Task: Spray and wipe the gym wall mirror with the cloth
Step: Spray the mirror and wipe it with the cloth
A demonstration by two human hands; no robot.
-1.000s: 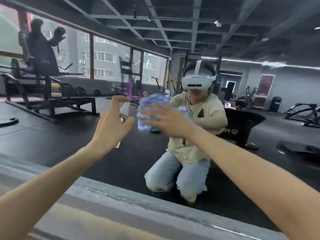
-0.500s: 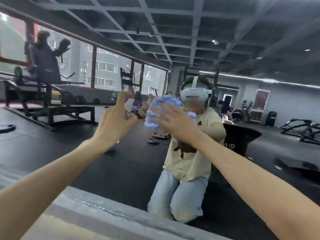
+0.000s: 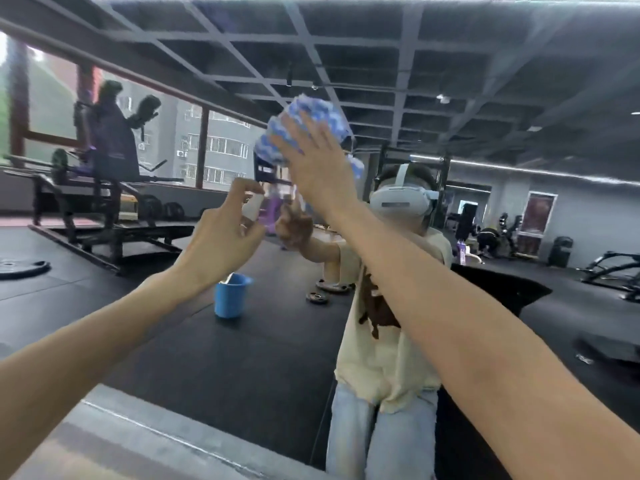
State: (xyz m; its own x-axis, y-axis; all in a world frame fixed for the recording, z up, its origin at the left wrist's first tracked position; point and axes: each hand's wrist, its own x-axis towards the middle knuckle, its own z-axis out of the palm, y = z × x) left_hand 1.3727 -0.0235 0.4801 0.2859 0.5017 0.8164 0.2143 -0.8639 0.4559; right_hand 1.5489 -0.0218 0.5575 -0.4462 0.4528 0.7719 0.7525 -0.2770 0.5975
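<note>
From my remote view, my right hand [image 3: 311,164] presses a blue-and-white cloth [image 3: 304,123] flat against the gym wall mirror [image 3: 519,98] at upper centre of the frame, fingers spread wide over the bunched fabric, so that grip is clamped on the cloth between palm and glass. My left hand [image 3: 221,237], at centre left and lower than the right, has its grip closed around a small spray bottle [image 3: 252,206], whose white top shows between thumb and forefinger; the forefinger curls over the top, and the bottle's body is mostly hidden behind the hand. The two hands are near each other but apart, the cloth above and to the right of the bottle. The mirror fills nearly the whole frame and reflects a kneeling person in a cream shirt and jeans wearing a white headset [image 3: 401,202], right of centre. Also reflected are a blue bucket [image 3: 231,296] standing on the dark floor just below my left hand in the frame, weight plates [image 3: 317,297] lying to its right, and a weight machine [image 3: 104,174] before the windows at upper left. A grey ledge [image 3: 138,441] runs along the mirror's base at lower left.
</note>
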